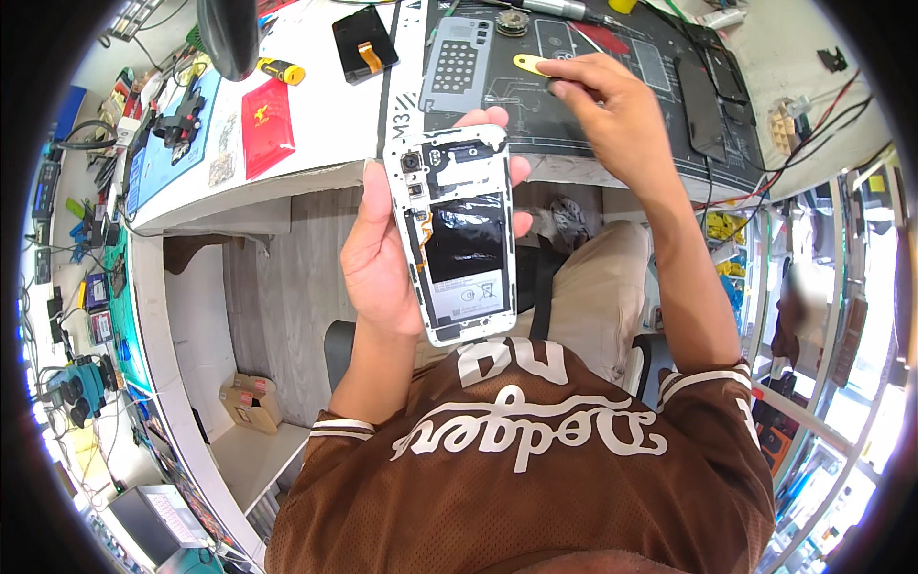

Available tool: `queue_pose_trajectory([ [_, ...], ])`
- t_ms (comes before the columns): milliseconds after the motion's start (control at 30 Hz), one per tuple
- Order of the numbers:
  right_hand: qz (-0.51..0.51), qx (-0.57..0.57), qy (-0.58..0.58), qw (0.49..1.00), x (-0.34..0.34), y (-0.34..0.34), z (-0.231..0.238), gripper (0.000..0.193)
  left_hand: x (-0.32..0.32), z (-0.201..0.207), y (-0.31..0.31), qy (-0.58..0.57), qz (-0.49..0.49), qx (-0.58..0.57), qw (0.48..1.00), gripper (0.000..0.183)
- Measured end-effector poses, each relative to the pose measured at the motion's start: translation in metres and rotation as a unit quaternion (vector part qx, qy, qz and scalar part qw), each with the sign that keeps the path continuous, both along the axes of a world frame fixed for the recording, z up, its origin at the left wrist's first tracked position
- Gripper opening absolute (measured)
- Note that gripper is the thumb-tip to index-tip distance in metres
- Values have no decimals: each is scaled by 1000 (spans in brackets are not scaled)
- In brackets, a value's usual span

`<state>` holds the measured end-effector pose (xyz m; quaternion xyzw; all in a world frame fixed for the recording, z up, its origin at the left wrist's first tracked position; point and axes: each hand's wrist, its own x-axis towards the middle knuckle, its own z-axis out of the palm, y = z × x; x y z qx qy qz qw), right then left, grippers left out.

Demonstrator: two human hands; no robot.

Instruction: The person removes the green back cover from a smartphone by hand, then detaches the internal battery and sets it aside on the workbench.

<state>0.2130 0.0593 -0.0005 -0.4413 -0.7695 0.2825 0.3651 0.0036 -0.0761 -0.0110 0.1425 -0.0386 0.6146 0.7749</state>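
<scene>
My left hand is wrapped round a smartphone with its back cover off, held upright over my lap. Inside its white frame show the camera lenses, a black battery area, an orange flex cable along the left side and a pale label near the bottom. Over the dark work mat, my right hand has its index finger and thumb closed at the end of a small flat yellow pry tool. The fingertips partly cover that tool. A grey phone back cover with a dotted pattern lies to its left.
The dark work mat covers the bench's right part. A solder wire spool and a pen-shaped tool lie at its back. To the left are a screen with flex cable, a red packet and a yellow-black cylinder. Cables hang at right.
</scene>
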Motion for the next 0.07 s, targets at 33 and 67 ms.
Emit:
queue_pose_trajectory([
  [33, 22, -6, -15, 1000, -9, 8, -5, 25, -5, 1, 0, 45, 11, -11, 999, 84],
  [67, 44, -11, -29, 999, -18, 19, -11, 26, -9, 2, 1, 89, 22, -22, 996, 84],
])
